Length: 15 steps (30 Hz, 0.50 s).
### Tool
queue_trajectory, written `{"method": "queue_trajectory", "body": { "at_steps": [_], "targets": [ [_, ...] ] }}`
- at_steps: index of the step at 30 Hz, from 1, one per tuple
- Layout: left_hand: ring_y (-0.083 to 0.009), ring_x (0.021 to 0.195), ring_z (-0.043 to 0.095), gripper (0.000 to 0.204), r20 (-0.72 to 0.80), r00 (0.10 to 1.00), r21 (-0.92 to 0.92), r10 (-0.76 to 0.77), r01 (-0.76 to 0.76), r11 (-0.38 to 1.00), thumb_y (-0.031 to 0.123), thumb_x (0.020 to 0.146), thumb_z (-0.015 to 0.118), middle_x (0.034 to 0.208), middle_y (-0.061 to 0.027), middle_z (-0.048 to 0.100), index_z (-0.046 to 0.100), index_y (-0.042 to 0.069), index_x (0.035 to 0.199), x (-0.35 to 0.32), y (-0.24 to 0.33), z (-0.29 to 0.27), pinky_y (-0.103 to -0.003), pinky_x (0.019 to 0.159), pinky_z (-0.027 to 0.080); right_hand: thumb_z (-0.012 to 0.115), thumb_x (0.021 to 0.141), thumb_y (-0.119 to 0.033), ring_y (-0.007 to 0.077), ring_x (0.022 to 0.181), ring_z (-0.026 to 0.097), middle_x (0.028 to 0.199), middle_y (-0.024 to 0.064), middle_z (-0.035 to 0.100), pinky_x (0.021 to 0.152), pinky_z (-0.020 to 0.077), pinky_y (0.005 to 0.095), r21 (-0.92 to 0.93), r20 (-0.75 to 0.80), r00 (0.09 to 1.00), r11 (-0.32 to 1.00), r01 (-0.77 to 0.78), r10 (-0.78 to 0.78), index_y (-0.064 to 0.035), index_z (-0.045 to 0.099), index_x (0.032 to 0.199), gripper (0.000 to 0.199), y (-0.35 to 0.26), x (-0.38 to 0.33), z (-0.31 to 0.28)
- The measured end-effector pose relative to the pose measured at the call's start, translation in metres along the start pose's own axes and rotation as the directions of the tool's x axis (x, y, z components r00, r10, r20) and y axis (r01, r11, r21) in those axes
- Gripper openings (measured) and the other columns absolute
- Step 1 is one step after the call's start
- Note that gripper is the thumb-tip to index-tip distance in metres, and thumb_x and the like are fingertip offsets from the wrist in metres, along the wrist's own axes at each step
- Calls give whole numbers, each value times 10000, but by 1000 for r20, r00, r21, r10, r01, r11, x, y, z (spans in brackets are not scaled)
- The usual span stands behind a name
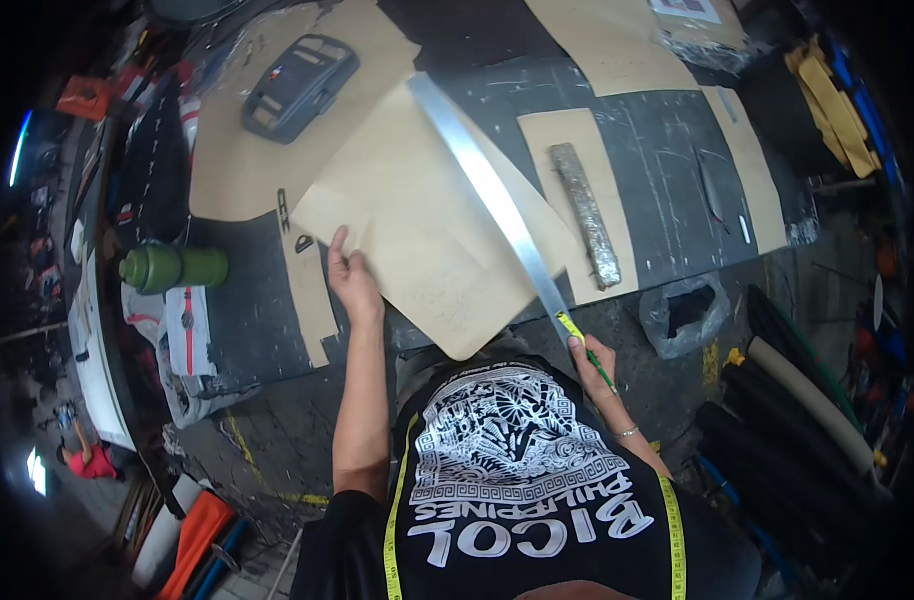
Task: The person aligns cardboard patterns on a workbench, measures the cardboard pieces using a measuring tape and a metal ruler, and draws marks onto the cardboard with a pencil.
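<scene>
My left hand [351, 275] lies flat on the left edge of a large tan paper pattern [427, 220] spread on the dark work table [637, 150]. A long metal ruler [487, 190] runs diagonally across the pattern toward me. My right hand [595, 362] is at the ruler's near end, gripping a thin yellow-green pencil [585, 345] whose tip rests by the ruler at the table's front edge. A yellow tape measure [674, 520] hangs around my neck over my black printed shirt.
A foil-wrapped bar [584, 212] lies on a smaller tan sheet to the right. A dark buckled case [299, 85] sits on paper at the back left. A green bottle [172, 267] lies at the table's left edge. Dark rolls [797, 420] and a plastic bag [682, 315] are at the right.
</scene>
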<state>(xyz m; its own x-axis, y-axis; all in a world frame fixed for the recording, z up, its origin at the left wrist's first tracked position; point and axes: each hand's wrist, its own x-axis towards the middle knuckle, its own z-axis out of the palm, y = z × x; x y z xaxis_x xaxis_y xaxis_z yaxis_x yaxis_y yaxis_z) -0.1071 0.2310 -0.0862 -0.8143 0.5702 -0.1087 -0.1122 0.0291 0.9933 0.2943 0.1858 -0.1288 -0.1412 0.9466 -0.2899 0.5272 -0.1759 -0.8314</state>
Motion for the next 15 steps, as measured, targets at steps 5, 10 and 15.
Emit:
{"method": "queue_trajectory", "body": {
  "at_steps": [5, 10, 15],
  "targets": [
    [-74, 789, 541, 561, 20, 992, -22, -128, 128, 992, -42, 976, 501, 1152, -87, 611, 435, 19, 1530, -26, -11, 0, -229, 717, 475, 705, 978, -258, 302, 605, 575, 698, 171, 581, 599, 465, 401, -86, -68, 995, 994, 63, -69, -9, 612, 799, 321, -18, -5, 6],
    [-106, 851, 573, 531, 82, 980, 253, -179, 153, 955, 12, 1001, 566, 1207, -87, 606, 452, -19, 1518, -49, -25, -22, -249, 707, 553, 699, 975, -183, 365, 779, 664, 873, 195, 657, 714, 520, 411, -109, -57, 986, 983, 150, -157, -5, 702, 989, 179, -5, -6, 7],
    [-92, 861, 616, 564, 127, 975, 299, -183, 139, 944, 45, 975, 645, 1211, -100, 630, 467, -48, 1501, -45, -30, -49, -249, 684, 570, 645, 1012, -194, 307, 729, 621, 832, 185, 619, 694, 492, 383, -70, -120, 987, 992, 100, -108, 16, 687, 970, 218, -13, -1, 8]
  ]
}}
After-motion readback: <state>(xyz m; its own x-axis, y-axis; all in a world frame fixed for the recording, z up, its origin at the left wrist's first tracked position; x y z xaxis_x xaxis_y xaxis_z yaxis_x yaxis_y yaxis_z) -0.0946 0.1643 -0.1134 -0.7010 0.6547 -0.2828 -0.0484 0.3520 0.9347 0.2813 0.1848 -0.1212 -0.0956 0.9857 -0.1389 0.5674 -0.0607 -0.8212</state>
